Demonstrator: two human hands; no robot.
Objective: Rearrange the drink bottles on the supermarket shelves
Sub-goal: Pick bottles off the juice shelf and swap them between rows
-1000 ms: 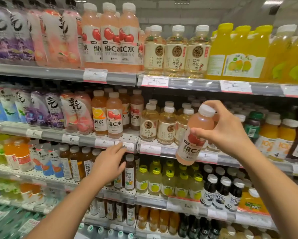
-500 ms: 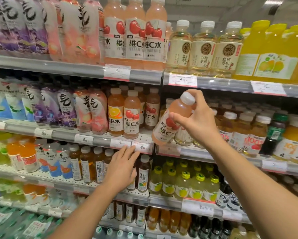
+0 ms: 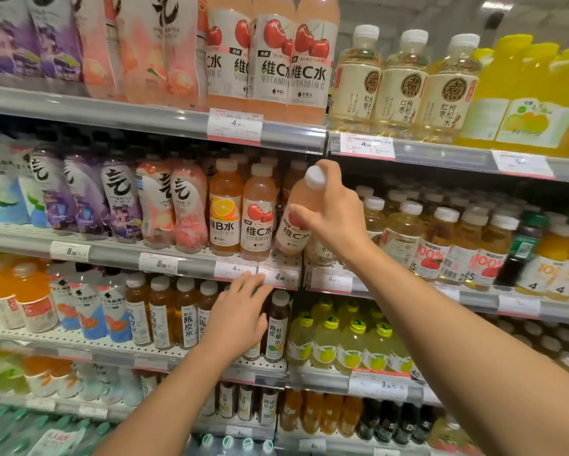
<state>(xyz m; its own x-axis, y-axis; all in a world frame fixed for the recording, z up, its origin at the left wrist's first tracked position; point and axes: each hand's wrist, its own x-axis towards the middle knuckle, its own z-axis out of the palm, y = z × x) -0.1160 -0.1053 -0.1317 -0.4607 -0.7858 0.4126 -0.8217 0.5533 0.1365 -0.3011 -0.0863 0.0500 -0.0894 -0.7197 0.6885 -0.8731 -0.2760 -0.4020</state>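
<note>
Right hand (image 3: 337, 218) grip clasping a tilted pink vitamin C bottle (image 3: 296, 222) at the second shelf's front edge (image 3: 178, 263), just beside an upright cherry bottle (image 3: 258, 218), left hand (image 3: 240, 315) released, fingertips touching the price strip (image 3: 278, 278).

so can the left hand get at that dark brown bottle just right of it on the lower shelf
Probably yes: the left hand is open and right beside the dark brown bottle, which stands in the front row with nothing in front of it.

Grey metal shelves (image 3: 151, 121) in stacked tiers, joined at an upright seam mid-frame. White price tags (image 3: 234, 126) with red lower edges clipped along the rails. Perforated white shelf boards (image 3: 79, 340) lower down. Pale ceiling (image 3: 408, 11) top right, with perhaps a strip light (image 3: 498, 3), blurred.
</note>
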